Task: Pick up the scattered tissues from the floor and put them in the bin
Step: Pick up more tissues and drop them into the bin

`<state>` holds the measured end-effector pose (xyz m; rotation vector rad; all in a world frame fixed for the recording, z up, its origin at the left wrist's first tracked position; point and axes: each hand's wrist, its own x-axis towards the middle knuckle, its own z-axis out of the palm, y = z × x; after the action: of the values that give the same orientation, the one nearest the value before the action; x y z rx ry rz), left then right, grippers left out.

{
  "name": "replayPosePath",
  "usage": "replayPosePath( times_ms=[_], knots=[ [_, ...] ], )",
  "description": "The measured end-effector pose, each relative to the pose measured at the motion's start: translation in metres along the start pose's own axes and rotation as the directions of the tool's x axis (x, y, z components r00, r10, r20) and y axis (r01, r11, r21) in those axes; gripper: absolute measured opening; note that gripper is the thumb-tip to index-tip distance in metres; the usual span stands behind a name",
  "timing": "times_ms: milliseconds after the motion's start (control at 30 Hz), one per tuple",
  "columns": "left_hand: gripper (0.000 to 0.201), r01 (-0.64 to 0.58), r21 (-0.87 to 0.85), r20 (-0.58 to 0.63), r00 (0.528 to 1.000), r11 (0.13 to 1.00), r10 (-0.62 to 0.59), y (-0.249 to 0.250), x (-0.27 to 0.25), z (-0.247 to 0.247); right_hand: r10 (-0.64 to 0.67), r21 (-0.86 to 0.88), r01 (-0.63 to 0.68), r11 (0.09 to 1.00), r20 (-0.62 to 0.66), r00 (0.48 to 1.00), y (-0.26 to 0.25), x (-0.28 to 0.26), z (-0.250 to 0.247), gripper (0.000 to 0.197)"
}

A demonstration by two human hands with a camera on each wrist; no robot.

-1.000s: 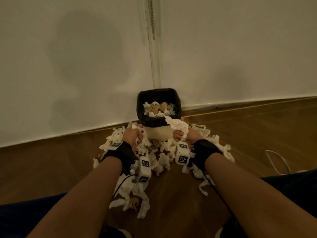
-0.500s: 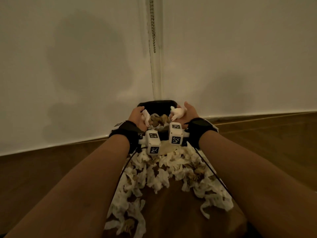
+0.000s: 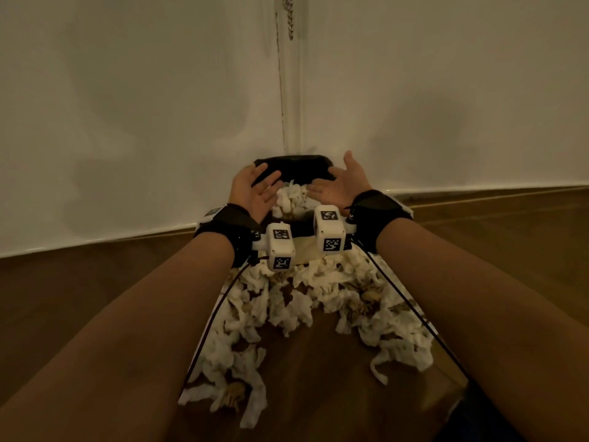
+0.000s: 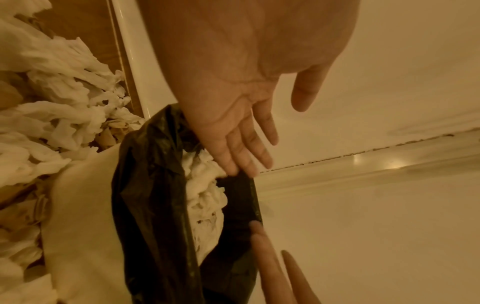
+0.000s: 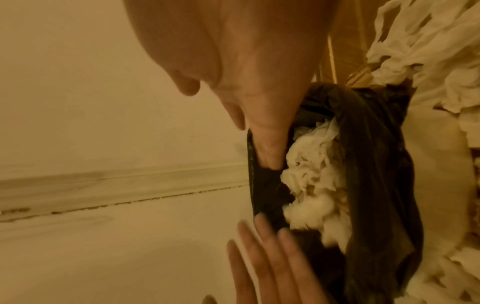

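Note:
A small bin (image 3: 293, 161) lined with a black bag (image 4: 153, 205) stands against the white wall, heaped with white tissues (image 3: 291, 200). My left hand (image 3: 253, 193) and right hand (image 3: 339, 183) hover over the bin's mouth, palms facing each other, fingers straight, holding nothing. The left wrist view has my left hand (image 4: 241, 115) with fingertips at the bag's far rim above the tissues (image 4: 205, 195). Through the right wrist view my right hand (image 5: 246, 88) reaches the bag (image 5: 369, 164) edge beside the tissues (image 5: 314, 179). Many crumpled tissues (image 3: 287, 307) lie scattered on the wooden floor before the bin.
The white wall (image 3: 127, 106) and skirting (image 3: 478, 191) rise right behind the bin, with a vertical pipe and chain (image 3: 288, 74) above it. Wooden floor (image 3: 318, 393) stretches to both sides. Black cables (image 3: 401, 301) trail from my wrist cameras over the tissue pile.
Both hands carried tissues up from the floor to the bin, then let them go; they now hang open above the heap. The view has tilted forward, closer to the bin.

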<state>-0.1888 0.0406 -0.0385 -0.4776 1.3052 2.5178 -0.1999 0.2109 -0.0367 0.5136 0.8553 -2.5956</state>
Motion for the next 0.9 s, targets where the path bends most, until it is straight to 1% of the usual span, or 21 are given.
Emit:
replayPosePath(
  times_ms=[67, 100, 167, 200, 267, 333, 367, 433, 533, 600, 633, 700, 733, 767, 833, 900],
  knots=[
    [0.037, -0.018, -0.031, 0.016, 1.0, 0.999, 0.019, -0.002, -0.008, -0.006, -0.108, 0.015, 0.109, 0.994, -0.04, 0.993, 0.001, -0.005, -0.008, 0.06],
    [0.032, -0.02, -0.035, 0.026, 0.999, 0.999, 0.021, -0.005, -0.013, -0.009, -0.158, -0.012, 0.158, 0.987, -0.069, 0.985, 0.002, -0.009, -0.014, 0.05],
    [0.023, 0.003, 0.008, 0.034, 0.999, 1.0, -0.003, -0.016, -0.025, -0.016, -0.239, -0.123, 0.221, 0.967, -0.159, 0.958, 0.006, -0.017, -0.033, 0.034],
    [0.021, 0.016, 0.055, 0.032, 0.999, 0.998, -0.018, -0.024, -0.03, -0.019, -0.271, -0.173, 0.238, 0.956, -0.209, 0.94, 0.01, -0.02, -0.045, 0.029],
    [0.021, 0.04, 0.18, 0.029, 0.999, 0.983, -0.046, -0.044, -0.04, -0.024, -0.311, -0.234, 0.245, 0.941, -0.308, 0.899, 0.02, -0.023, -0.071, 0.024],
    [0.021, 0.051, 0.322, 0.042, 0.997, 0.945, -0.068, -0.065, -0.045, -0.028, -0.33, -0.295, 0.22, 0.93, -0.403, 0.854, 0.032, -0.025, -0.095, 0.021],
    [0.022, 0.054, 0.395, 0.05, 0.996, 0.917, -0.08, -0.074, -0.046, -0.03, -0.339, -0.339, 0.197, 0.92, -0.436, 0.834, 0.038, -0.027, -0.106, 0.021],
    [0.023, 0.051, 0.549, 0.062, 0.993, 0.834, -0.101, -0.091, -0.045, -0.033, -0.36, -0.45, 0.138, 0.882, -0.456, 0.814, 0.049, -0.032, -0.123, 0.021],
    [0.026, 0.006, 0.735, 0.079, 0.992, 0.678, -0.094, -0.116, -0.041, -0.042, -0.4, -0.638, 0.044, 0.769, -0.428, 0.81, 0.061, -0.037, -0.143, 0.022],
    [0.025, -0.022, 0.838, 0.076, 0.994, 0.545, -0.078, -0.133, -0.037, -0.05, -0.434, -0.75, -0.009, 0.661, -0.392, 0.811, 0.069, -0.038, -0.155, 0.024],
    [0.024, -0.041, 0.893, 0.08, 0.994, 0.448, -0.069, -0.142, -0.035, -0.053, -0.453, -0.802, -0.033, 0.596, -0.37, 0.812, 0.073, -0.039, -0.16, 0.025],
    [0.023, -0.104, 0.978, 0.114, 0.992, 0.181, -0.047, -0.155, -0.03, -0.058, -0.478, -0.889, -0.088, 0.45, -0.323, 0.817, 0.082, -0.038, -0.169, 0.025],
    [0.023, -0.132, 0.99, 0.134, 0.99, 0.051, -0.036, -0.16, -0.028, -0.059, -0.48, -0.926, -0.125, 0.356, -0.296, 0.826, 0.087, -0.038, -0.173, 0.025],
    [0.023, -0.154, 0.987, 0.153, 0.988, -0.052, -0.03, -0.165, -0.027, -0.06, -0.467, -0.957, -0.166, 0.239, -0.263, 0.844, 0.091, -0.037, -0.176, 0.024],
    [0.023, -0.185, 0.958, 0.18, 0.983, -0.217, -0.044, -0.175, -0.024, -0.062, -0.411, -0.971, -0.235, -0.036, -0.2, 0.889, 0.1, -0.036, -0.18, 0.023],
    [0.021, -0.191, 0.907, 0.181, 0.981, -0.375, -0.063, -0.185, -0.025, -0.066, -0.344, -0.927, -0.262, -0.268, -0.162, 0.925, 0.111, -0.034, -0.182, 0.022]
  ],
)
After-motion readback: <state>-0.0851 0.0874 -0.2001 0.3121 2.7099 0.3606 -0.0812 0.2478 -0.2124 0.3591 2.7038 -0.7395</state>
